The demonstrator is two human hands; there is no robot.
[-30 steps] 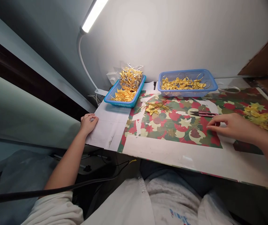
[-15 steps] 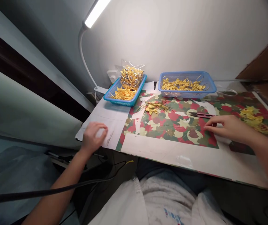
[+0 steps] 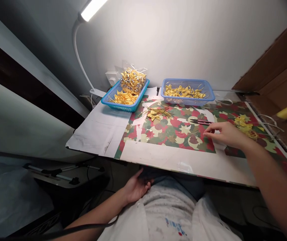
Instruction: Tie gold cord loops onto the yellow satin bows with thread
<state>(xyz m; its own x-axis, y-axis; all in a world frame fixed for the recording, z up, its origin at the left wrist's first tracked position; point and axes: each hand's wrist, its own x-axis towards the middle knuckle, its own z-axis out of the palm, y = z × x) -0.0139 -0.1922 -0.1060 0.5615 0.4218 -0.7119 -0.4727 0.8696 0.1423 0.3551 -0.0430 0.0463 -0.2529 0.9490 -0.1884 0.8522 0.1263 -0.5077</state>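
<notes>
My right hand (image 3: 223,134) rests flat on the patterned red-and-green sheet (image 3: 173,129) covering the table, fingers spread, holding nothing. Small dark snips (image 3: 200,122) lie just beyond its fingertips. My left hand (image 3: 135,187) is below the table's front edge, resting against my lap on the white garment, fingers loosely apart and empty. A small heap of gold bows with wire stems (image 3: 157,113) lies on the sheet in front of the baskets.
Two blue baskets stand at the back: the left one (image 3: 113,102) holds gold bows and a clear bag of them, the right one (image 3: 210,88) holds loose gold bows. More yellow pieces (image 3: 245,124) lie at the right. A desk lamp (image 3: 89,10) arches over the left side.
My left hand left the white paper at the table's left corner and dropped down to my lap. My right hand stayed on the sheet. The view shifted left.
</notes>
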